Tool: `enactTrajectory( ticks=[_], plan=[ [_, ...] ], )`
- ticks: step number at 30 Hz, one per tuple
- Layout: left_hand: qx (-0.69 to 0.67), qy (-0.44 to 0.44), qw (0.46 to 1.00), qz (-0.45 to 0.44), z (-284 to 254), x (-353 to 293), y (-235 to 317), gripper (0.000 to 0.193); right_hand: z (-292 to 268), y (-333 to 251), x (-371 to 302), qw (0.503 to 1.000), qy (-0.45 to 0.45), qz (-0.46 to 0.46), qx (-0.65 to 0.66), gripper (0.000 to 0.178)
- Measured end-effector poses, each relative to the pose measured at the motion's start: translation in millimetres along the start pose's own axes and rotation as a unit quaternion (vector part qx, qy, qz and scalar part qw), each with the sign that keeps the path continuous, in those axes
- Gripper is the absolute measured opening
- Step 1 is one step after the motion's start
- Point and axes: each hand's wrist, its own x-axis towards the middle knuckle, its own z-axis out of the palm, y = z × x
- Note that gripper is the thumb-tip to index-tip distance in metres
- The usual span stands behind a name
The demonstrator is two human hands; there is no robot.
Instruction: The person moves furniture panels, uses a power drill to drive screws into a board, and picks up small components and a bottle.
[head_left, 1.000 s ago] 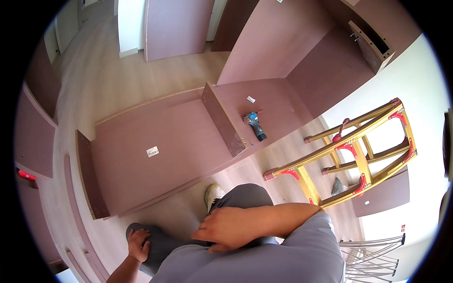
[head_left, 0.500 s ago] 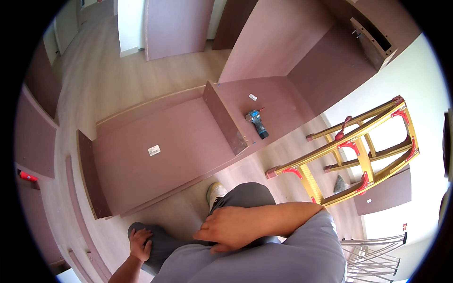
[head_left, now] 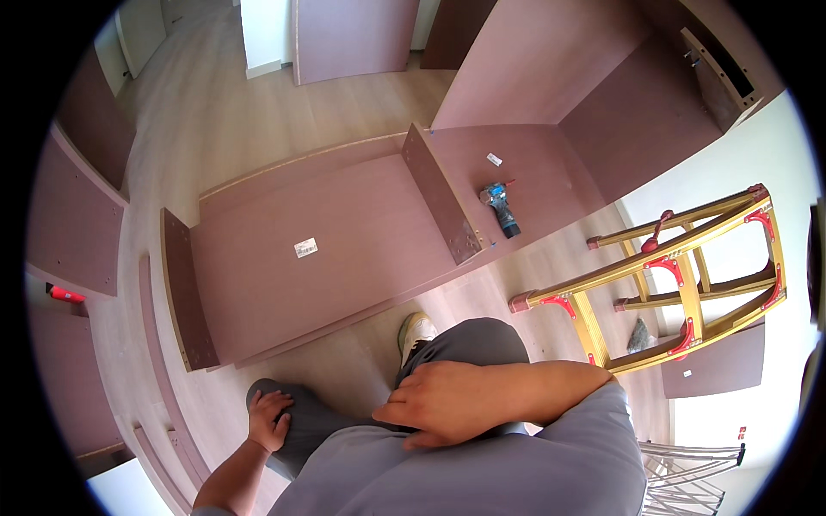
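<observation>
My left hand (head_left: 270,420) rests on my left knee, its fingers spread over the dark grey trouser cloth. Across my right thigh lies my right hand (head_left: 439,397), empty as far as I can see, with the thumb apart from the fingers. Beyond my knees, a large reddish-brown cabinet carcass (head_left: 318,297) lies on the floor, an upright divider (head_left: 440,199) crossing it. A blue and black cordless drill (head_left: 500,209) with a red tip lies on the panel right of the divider, out of reach of both hands. Near it is a small white label (head_left: 494,160).
A yellow stepladder (head_left: 641,273) with red joints leans or lies at the right. Panels (head_left: 351,39) stand against the far wall. Long narrow strips (head_left: 159,344) lie on the floor at left, and a metal folding rack (head_left: 688,473) is at lower right.
My view has turned slightly left and downward, so the scene sits farther right and higher. Both hands stay on my legs. The drill and cabinet have not moved.
</observation>
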Motion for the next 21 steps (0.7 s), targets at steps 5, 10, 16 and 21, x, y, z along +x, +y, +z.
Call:
enactTrajectory(
  ticks=[5, 10, 16, 21],
  plan=[
    [0.0, -0.007, 1.0, -0.005, -1.4, 1.1, 1.5, 0.036, 0.8, 0.4, -1.7, 1.0, 0.002, 0.0, -0.001, 0.039],
    [0.004, -0.011, 1.0, -0.007, -2.6, 0.7, 1.0, 0.036, 0.6, 0.8, -1.3, 1.0, -0.012, 0.003, 0.005, 0.044],
    [-0.01, -0.01, 1.0, -0.006, -0.2, 1.1, -1.6, 0.036, 1.8, 1.8, -0.7, 0.999, -0.036, 0.021, 0.002, 0.056],
    [-0.009, 0.004, 1.0, -0.006, 0.9, 0.1, 1.2, 0.036, 0.0, -0.2, 1.2, 0.999, -0.045, 0.026, -0.002, 0.056]
  ],
)
